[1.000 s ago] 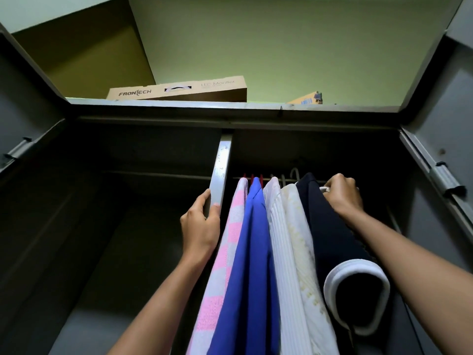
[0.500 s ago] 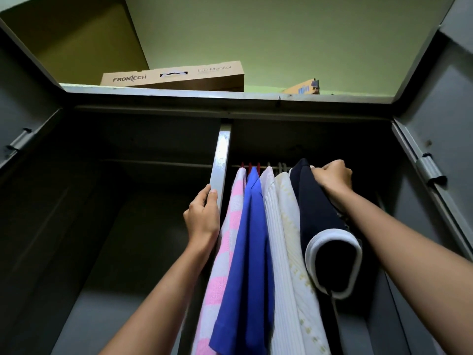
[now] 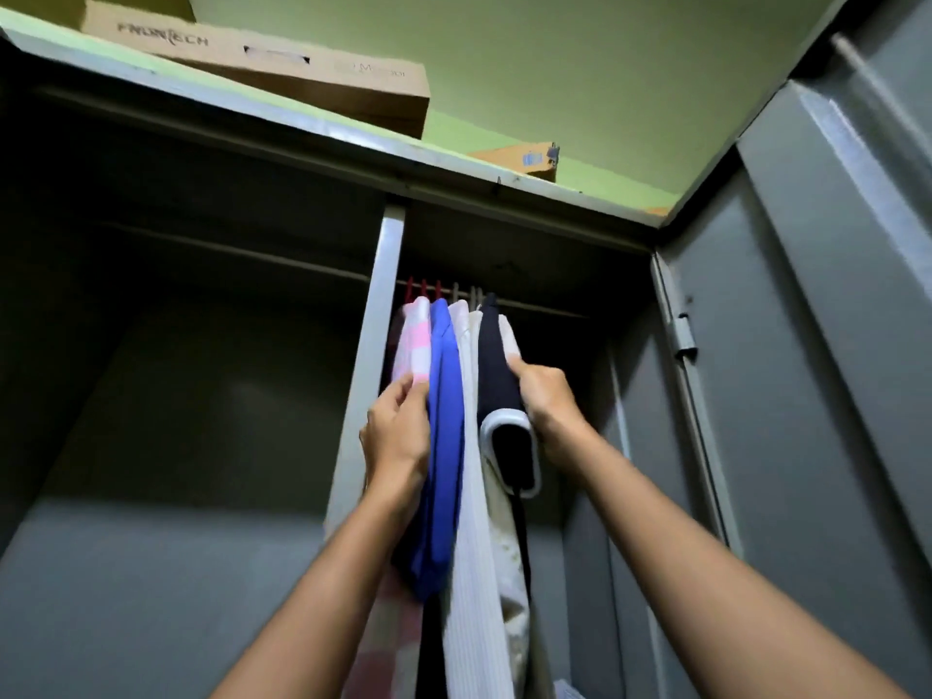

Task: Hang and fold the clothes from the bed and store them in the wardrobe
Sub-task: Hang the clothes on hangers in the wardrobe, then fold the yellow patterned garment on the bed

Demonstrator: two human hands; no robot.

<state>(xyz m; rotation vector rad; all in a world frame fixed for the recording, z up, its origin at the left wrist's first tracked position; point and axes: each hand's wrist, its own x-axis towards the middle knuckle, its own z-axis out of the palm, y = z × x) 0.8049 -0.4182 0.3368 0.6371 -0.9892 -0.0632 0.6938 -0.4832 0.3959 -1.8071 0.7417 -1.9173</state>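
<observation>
**Inside the wardrobe (image 3: 151,547)**

The hanging garments (image 3: 466,396) bunch on the rail (image 3: 549,311) just right of the divider (image 3: 370,345). The left hand (image 3: 398,436) holds their left side, the right hand (image 3: 547,396) their right. Two boxes (image 3: 282,78) sit on top.

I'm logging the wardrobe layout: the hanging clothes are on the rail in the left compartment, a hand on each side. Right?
Wrong compartment. In the head view the hanging clothes are on the rail in the right compartment, past the centre divider, left hand and right hand on each side.
</observation>
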